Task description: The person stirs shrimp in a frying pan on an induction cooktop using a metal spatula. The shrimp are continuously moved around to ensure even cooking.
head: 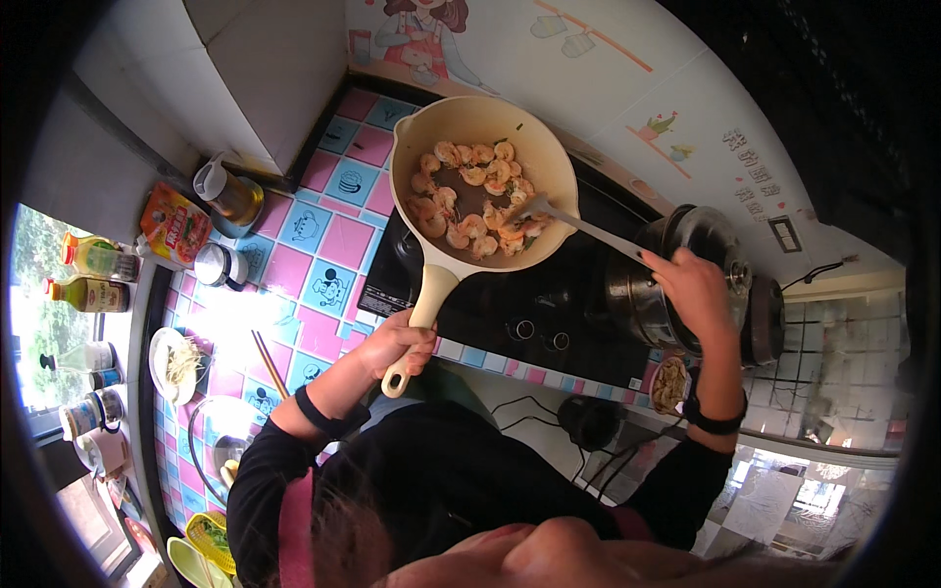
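My left hand (pixel 397 343) grips the cream handle (pixel 432 294) of a deep frying pan (pixel 489 259), which sits over the black cooktop (pixel 544 301). Cooked shrimp (pixel 474 176) with a few green bits lie in a loose ring inside, leaving a patch of the pan's bottom bare in the middle. In my right hand (pixel 691 290) is the long handle of a spatula (pixel 599 231). Its blade rests among the shrimp at the pan's right side, partly hidden by them.
A steel pot with a glass lid (pixel 691 235) stands right of the pan, beside a bowl of food (pixel 669 386). On the tiled counter (pixel 342 242) are an oil jug (pixel 231 195), a plate of pale shreds (pixel 176 365), chopsticks (pixel 270 364) and a glass lid (pixel 197 441). Sauce bottles (pixel 92 294) line the windowsill.
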Motion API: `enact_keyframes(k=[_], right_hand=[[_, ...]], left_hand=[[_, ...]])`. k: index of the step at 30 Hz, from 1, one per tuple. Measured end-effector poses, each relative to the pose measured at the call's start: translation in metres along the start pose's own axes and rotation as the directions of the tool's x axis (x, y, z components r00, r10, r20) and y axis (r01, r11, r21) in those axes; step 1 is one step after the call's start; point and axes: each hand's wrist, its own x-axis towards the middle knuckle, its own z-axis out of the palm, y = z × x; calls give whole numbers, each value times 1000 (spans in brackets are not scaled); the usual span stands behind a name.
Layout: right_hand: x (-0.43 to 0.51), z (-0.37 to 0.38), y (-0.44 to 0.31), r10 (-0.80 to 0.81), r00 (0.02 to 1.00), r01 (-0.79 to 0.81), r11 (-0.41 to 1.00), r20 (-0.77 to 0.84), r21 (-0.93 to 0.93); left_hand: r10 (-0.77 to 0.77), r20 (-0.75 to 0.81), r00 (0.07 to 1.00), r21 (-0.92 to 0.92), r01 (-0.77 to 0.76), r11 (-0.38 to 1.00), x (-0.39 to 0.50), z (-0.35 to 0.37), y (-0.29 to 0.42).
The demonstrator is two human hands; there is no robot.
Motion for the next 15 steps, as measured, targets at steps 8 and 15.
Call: enact_keyframes(k=[8, 15], right_hand=[[18, 17, -7, -86, 996, 84, 988, -6, -128], [16, 75, 17, 369, 929, -340, 826, 25, 449]], left_hand=[[2, -11, 1000, 7, -2, 1000, 0, 1, 0], [18, 5, 1000, -5, -18, 1000, 1, -2, -2]])
